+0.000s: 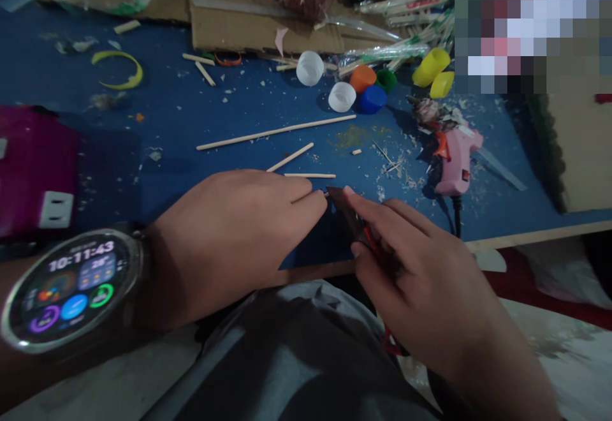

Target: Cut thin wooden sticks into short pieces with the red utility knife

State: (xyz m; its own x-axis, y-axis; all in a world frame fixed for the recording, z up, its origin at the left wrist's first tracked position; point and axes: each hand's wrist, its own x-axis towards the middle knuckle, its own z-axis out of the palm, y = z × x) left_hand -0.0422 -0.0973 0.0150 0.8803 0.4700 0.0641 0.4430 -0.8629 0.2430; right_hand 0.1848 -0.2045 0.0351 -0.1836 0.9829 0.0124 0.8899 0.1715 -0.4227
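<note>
My left hand [248, 223] is closed in a pinch near the table's front edge, and a small tip of a thin stick [327, 194] shows at its fingertips. My right hand [406, 255] grips a dark cutter with red parts [351, 217]; the cutter's end touches or nearly touches that stick tip. Just beyond my left hand lie a short wooden stick [310, 176] and a slanted one [291, 157]. Farther back is a long wooden stick [277, 132]. A tiny cut piece [356, 152] rests on the blue table [167, 115].
A pink glue gun [456, 159] lies at the right, with bottle caps [363, 80] behind. Cardboard [268, 32] and wrapped sticks [415, 0] fill the back. A magenta box [36, 166] stands at the left. Shavings are scattered about.
</note>
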